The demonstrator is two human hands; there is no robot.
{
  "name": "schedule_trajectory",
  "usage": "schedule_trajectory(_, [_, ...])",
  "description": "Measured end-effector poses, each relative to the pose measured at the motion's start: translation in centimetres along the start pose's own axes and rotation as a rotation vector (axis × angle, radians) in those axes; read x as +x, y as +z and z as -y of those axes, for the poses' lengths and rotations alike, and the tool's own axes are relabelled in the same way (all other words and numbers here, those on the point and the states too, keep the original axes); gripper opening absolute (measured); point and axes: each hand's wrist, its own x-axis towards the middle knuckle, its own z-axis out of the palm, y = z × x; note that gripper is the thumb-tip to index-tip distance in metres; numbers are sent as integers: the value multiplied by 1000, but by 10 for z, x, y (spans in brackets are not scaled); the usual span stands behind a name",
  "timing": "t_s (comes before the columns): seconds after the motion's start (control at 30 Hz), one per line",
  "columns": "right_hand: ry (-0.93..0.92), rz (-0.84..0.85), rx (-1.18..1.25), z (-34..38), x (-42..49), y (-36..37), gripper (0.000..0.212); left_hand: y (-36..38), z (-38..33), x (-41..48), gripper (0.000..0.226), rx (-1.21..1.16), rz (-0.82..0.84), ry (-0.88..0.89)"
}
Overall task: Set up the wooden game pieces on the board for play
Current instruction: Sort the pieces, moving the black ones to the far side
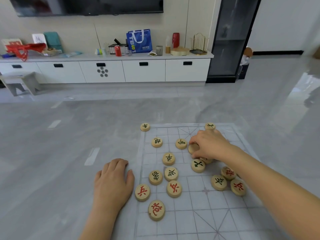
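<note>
head view: round wooden game pieces (168, 159) with black or red characters lie scattered on the pale gridded board (194, 220). the right hand (208, 144) pinches one tilted piece (193, 148), its face hidden; another sits half covered beneath. the left hand (113, 181) rests flat, empty, beside the board's edge.
</note>
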Motion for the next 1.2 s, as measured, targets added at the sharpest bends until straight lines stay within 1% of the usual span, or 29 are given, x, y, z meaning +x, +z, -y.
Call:
schedule_trajectory(0.07, [6, 27, 20, 1, 0, -1, 50, 0, 0, 0, 38, 1, 8, -1])
schedule_trajectory(0.2, [24, 36, 43, -1, -1, 2, 48, -1, -1, 0, 44, 4, 10, -2])
schedule_trajectory(0.3, [23, 27, 35, -2, -2, 4, 49, 0, 0, 0, 38, 1, 17, -6])
schedule_trajectory(0.4, [36, 3, 50, 0, -1, 2, 59, -1, -1, 0, 38, -4, 16, -6])
schedule_trajectory(0.47, [52, -44, 117, 5, 5, 2, 67, -2, -1, 0, 34, -2, 25, -8])
schedule_trajectory(0.5, [45, -70, 152, 9, 10, 4, 67, -2, -1, 0, 33, 1, 31, -6])
schedule_trajectory(0.53, [24, -90, 177, 12, 16, 7, 63, -2, 0, 0, 34, 3, 33, -5])
schedule_trajectory(0.6, [-18, -120, 205, 20, 30, 12, 47, -2, 0, 1, 38, 6, 27, -1])
schedule_trajectory(0.67, [-8, -186, 281, 28, 48, 12, 37, -2, 0, 0, 44, 10, 22, 5])
schedule_trajectory(0.73, [21, -250, 393, 40, 70, 9, 32, -1, -1, -1, 48, 9, 12, 9])
schedule_trajectory(0.8, [28, -298, 463, 56, 92, 7, 27, -1, -1, -2, 46, 0, -10, 6])
schedule_trajectory(0.87, [47, -343, 492, 70, 112, 7, 21, -1, -1, -2, 43, 2, -20, 0])
schedule_trajectory(0.93, [74, -340, 503, 78, 124, 10, 19, -2, -2, -2, 44, 0, -7, -3])
schedule_trajectory(1.07, [74, -240, 428, 78, 126, 21, 31, -3, -3, -3, 46, -4, 5, -2])
schedule_trajectory(1.2, [102, -238, 596, 48, 110, 5, 57, -2, -3, -3, 47, -5, 6, 4])
